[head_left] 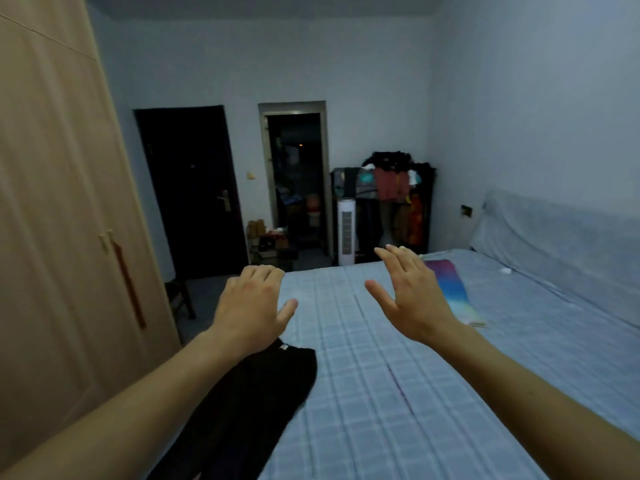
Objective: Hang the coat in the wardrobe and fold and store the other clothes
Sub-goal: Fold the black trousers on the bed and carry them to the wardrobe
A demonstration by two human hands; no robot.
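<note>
Nearest the camera, along the left edge of the bed with its pale blue checked sheet (381, 393), lay a black soft-fabric garment (249, 403), stretched lengthwise with a small white label at its far end. Whether it was the coat could not be told. Just beyond it both bare hands hovered above the bed and held nothing. The left hand (249, 306) was palm down with loosely bent fingers, over the garment's far end and seemingly not touching it. The right hand (412, 296) was raised with its fingers straight and spread. Past the right hand a folded cloth in purple, blue and pale bands (453, 292) rested on the sheet. To the left stood the tall light-wood wardrobe (62, 202), its doors closed. Farther off, a dark rack draped with clothes (391, 188) stood against the back wall. The moment looked like a pause between steps. The next move probably called for lowering both hands to grip the black garment, with the wardrobe doors to be opened before anything went inside.
</note>
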